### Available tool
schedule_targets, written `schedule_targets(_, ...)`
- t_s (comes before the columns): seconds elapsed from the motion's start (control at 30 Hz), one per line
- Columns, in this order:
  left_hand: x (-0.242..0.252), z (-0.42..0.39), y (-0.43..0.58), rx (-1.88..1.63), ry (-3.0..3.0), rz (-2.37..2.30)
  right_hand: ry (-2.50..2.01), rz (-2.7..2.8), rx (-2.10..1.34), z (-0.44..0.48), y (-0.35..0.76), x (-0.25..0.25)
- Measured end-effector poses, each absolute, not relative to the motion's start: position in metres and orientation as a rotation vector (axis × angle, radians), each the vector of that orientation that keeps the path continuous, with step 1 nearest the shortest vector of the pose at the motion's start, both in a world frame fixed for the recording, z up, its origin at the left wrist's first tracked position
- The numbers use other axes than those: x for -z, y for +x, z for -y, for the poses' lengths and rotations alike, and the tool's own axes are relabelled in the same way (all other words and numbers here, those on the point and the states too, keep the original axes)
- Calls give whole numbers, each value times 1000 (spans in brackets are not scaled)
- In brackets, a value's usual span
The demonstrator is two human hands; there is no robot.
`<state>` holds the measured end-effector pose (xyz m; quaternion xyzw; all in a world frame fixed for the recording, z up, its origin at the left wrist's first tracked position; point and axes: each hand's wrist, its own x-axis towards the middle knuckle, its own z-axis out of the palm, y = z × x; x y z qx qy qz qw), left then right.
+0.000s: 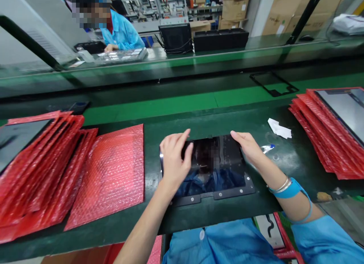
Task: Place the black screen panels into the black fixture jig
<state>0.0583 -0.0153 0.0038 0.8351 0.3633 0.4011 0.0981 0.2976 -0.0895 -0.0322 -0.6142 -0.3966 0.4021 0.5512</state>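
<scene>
A glossy black display panel (216, 169) lies flat on the dark green bench in front of me, with a black bracket strip along its near edge. My left hand (174, 157) rests on the panel's left part, fingers curled against the glass. The panel's far right corner is under the fingers of my right hand (247, 144). A blue wrist strap and a bangle sit on my right wrist.
Red bubble-wrap bags (110, 173) lie fanned at the left, one holding a panel. A second red stack (321, 139) with a panel sits at the right. Crumpled white paper (280, 129) and a black frame (273, 84) lie beyond. A co-worker in blue (119, 30) works across the belt.
</scene>
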Motion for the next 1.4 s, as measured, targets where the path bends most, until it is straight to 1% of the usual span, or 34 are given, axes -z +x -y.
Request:
schedule_targets(0.07, -6, 3, 41, -1304, 2241, -1242, -1424, 892, -934, 90, 294, 34)
schedule_targets(0.1, -6, -2, 34, -1309, 2077, -1311, -1414, 873, -927, 90, 293, 35)
schedule_targets(0.17, -5, -10, 25, -1193, 1697, -1321, -1398, 838, -919, 90, 292, 36)
schedule_targets(0.23, -3, -12, 22, -1030, 1345, -1208, -1392, 815, -920, 91, 291, 35)
schedule_targets(0.3, -4, -10, 24, -989, 1121, -1110, -1393, 804, -930, 93, 291, 32)
schedule_targets(0.43, -7, -8, 25, -1116, 955, -1108, -1402, 832, -995, 98, 292, 20)
schedule_targets(0.6, -3, -19, 17, -1369, 705, -1092, -1383, 893, -1152, 104, 283, 10)
schedule_targets(0.67, 0, -23, 15, -1390, 656, -1080, -1365, 878, -1161, 106, 276, 10)
schedule_targets(0.77, 2, -24, 15, -1306, 679, -1066, -1337, 840, -1130, 106, 270, 12)
schedule_targets(0.93, -4, -14, 22, -1221, 783, -953, -1344, 678, -1002, 104, 277, 13)
schedule_targets(1.13, -6, 0, 33, -822, 992, -783, -1386, 622, -969, 99, 298, 16)
schedule_targets(1.4, 2, 0, 30, -872, 886, -794, -1398, 662, -1047, 96, 305, 15)
